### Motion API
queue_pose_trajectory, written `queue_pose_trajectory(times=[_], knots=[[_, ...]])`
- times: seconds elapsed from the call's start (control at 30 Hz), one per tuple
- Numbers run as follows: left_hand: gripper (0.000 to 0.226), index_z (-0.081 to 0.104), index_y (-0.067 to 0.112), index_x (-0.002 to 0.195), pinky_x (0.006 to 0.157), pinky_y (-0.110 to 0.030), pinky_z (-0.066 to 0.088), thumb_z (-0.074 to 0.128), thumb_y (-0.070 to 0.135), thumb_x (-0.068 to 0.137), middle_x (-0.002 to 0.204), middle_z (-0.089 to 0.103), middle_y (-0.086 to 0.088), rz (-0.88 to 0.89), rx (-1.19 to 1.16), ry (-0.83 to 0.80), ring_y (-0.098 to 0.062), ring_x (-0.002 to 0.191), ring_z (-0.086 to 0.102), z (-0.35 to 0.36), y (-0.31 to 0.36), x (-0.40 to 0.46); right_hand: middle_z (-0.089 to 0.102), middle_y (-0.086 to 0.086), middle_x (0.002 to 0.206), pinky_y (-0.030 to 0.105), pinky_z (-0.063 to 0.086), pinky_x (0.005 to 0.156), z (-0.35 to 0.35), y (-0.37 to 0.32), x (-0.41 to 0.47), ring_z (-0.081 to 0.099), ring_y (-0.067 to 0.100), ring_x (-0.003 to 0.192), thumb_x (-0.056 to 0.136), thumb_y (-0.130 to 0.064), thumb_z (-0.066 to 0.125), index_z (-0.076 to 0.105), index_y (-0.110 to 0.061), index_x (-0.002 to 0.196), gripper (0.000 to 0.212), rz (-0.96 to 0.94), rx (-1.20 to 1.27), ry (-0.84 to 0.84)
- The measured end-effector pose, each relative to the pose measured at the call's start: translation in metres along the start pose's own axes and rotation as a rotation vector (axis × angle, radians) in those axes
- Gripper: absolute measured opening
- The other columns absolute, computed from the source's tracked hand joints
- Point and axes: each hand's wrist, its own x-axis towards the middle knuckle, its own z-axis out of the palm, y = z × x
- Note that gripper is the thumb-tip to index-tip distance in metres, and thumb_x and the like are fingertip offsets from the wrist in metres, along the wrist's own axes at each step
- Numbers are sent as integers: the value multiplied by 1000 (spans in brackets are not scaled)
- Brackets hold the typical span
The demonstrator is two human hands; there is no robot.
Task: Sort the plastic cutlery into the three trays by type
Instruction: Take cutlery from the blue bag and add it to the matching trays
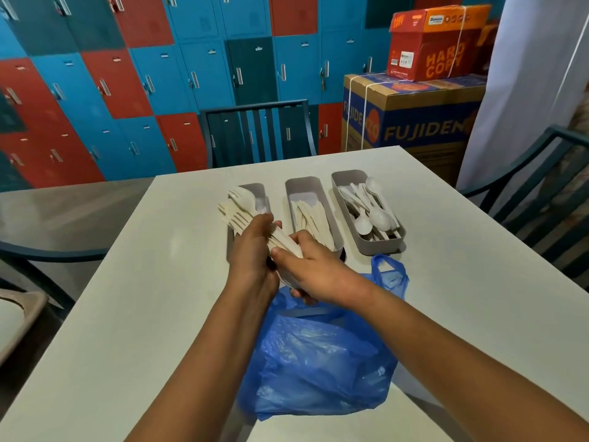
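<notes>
Left hand (251, 247) wrapped around a fanned bundle of cream plastic forks (237, 212); right hand (306, 266) pinching the handle ends of the same bundle. Tines fanning up and away from both grips, hanging over the left grey oblong tray (255, 188), which looks nearly bare. Middle grey tray (302, 186) already stocked with flat cream knives (310, 218); right grey tray (382, 242) with white spoons (376, 215). Apparently close to done: forks not yet dropped. Crumpled blue plastic bag (318, 362) lying nearest on the white table (143, 298), contents unclear.
</notes>
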Motion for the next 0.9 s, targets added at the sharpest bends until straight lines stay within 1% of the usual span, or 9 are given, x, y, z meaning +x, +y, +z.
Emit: queue_pose_trajectory(times=[0.1, 0.2, 0.3, 0.37, 0.43, 0.57, 0.7, 0.83, 0.9], knots=[[14, 58, 9, 90, 50, -21, 53, 45, 14, 91, 71, 56, -5, 16, -10, -44, -18, 62, 58, 2, 0, -6, 50, 3, 76, 22, 37, 42, 2, -1, 3, 47, 14, 52, 97, -38, 44, 37, -15, 111, 28, 11, 21, 35], [18, 60, 5, 102, 53, -26, 53, 47, 7, 89, 72, 61, -7, 70, 59, 9, -20, 64, 61, 1, -1, -5, 52, 4, 76, 25, 40, 43, 1, -2, 1, 52, 14, 52, 99, -41, 37, 38, -14, 110, 29, 11, -7, 33], [23, 59, 1, 107, 55, -26, 56, 47, 1, 87, 74, 62, -11, 85, 77, 6, -21, 63, 64, -1, -2, -5, 49, -2, 78, 23, 40, 53, 0, -3, -1, 50, 9, 64, 100, -42, 31, 43, -17, 93, 29, -16, -144, 116], [28, 59, -3, 111, 61, -30, 56, 46, -1, 86, 79, 63, -14, 80, 111, 13, -24, 68, 64, -2, -4, -5, 50, -3, 78, 23, 38, 61, -2, -2, 2, 46, 9, 69, 99, -37, 38, 46, -17, 85, 26, -97, -203, 221], [25, 59, -1, 106, 61, -30, 55, 45, -3, 85, 76, 62, -13, 73, 133, 17, -24, 67, 63, -2, -7, -5, 53, -1, 78, 25, 40, 65, -3, -1, 4, 48, 13, 72, 97, -31, 48, 50, -14, 87, 20, -144, -244, 283], [15, 60, 5, 92, 55, -26, 55, 46, -1, 87, 74, 62, -12, 30, 137, 3, -22, 64, 63, -3, -9, -6, 50, -2, 65, 27, 39, 60, -6, -1, 5, 45, 12, 61, 94, -27, 53, 53, -13, 79, 21, -126, -278, 302], [19, 59, 3, 97, 55, -26, 54, 46, -4, 86, 70, 62, -9, 49, 182, -28, -19, 59, 63, -3, -11, -4, 50, -7, 60, 19, 36, 52, -11, -1, 6, 45, 4, 55, 92, -23, 55, 53, -19, 64, 29, -112, -352, 355], [19, 58, 4, 96, 51, -26, 54, 45, -4, 86, 67, 60, -9, 54, 227, -27, -18, 56, 61, -4, -11, -3, 56, -2, 63, 18, 41, 54, -18, -3, 9, 49, 7, 57, 92, -22, 55, 69, -6, 80, 24, -71, -349, 319], [18, 58, 5, 93, 62, -35, 57, 45, -3, 86, 68, 60, -10, 42, 225, -24, -22, 60, 61, -5, -10, -2, 59, 1, 66, 14, 41, 51, -20, -2, 10, 49, 6, 56, 91, -21, 57, 71, -4, 86, 23, -68, -308, 304]])
